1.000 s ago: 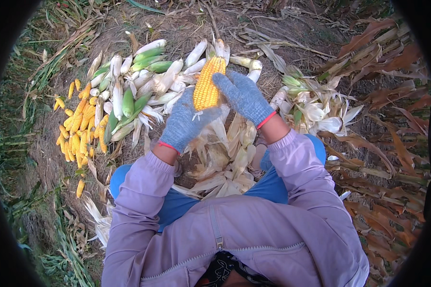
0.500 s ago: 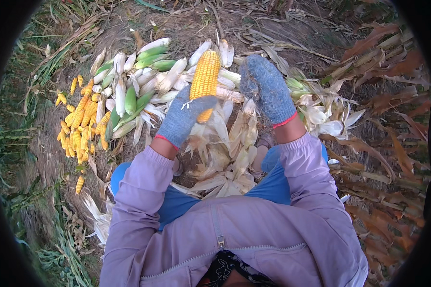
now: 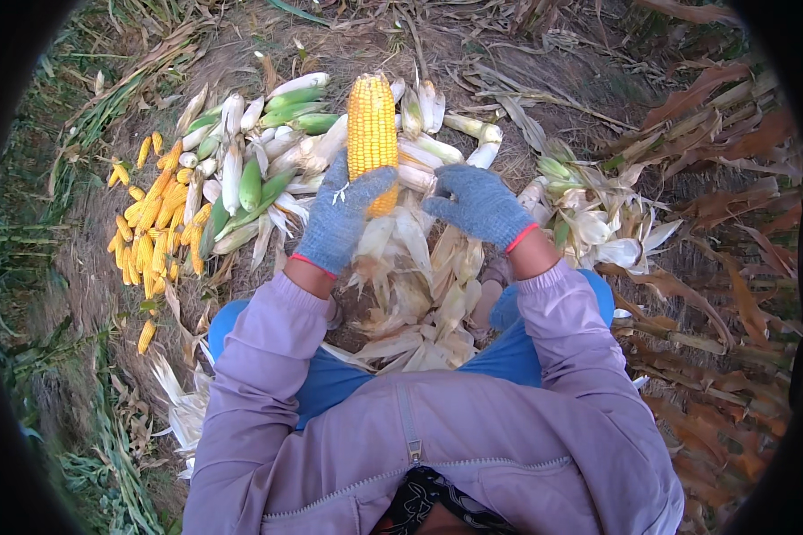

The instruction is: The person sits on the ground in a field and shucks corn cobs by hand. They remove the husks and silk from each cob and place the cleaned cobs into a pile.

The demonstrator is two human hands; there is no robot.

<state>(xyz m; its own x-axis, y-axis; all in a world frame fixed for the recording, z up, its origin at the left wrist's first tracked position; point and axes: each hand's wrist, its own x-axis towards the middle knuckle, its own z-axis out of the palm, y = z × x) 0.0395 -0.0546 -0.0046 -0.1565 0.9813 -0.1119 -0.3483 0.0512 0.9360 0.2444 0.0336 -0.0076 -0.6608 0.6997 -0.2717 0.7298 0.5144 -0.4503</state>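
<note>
A bare yellow ear of corn (image 3: pixel 372 129) stands nearly upright in my left hand (image 3: pixel 343 214), which wears a grey-blue knit glove with a red cuff. The glove wraps the ear's lower part, thumb across the front. To the right of it, my right hand (image 3: pixel 484 207), gloved alike, holds nothing; thumb and fingers are bent with a gap between them. Below both hands, loose pale husks (image 3: pixel 410 285) lie between my legs. Beyond them is a pile of corn ears still in white and green husks (image 3: pixel 250 183).
Several husked yellow ears (image 3: pixel 156 223) are heaped on the ground at the left. Stripped husks (image 3: pixel 602 223) lie to the right. Dry brown corn stalks and leaves (image 3: pixel 723 294) line the right side, and green leaves (image 3: pixel 120 464) lie at lower left.
My right hand has come down and slightly left, nearer the ear, and its fingers have parted. The ear in my left hand has shifted slightly left and stands straighter.
</note>
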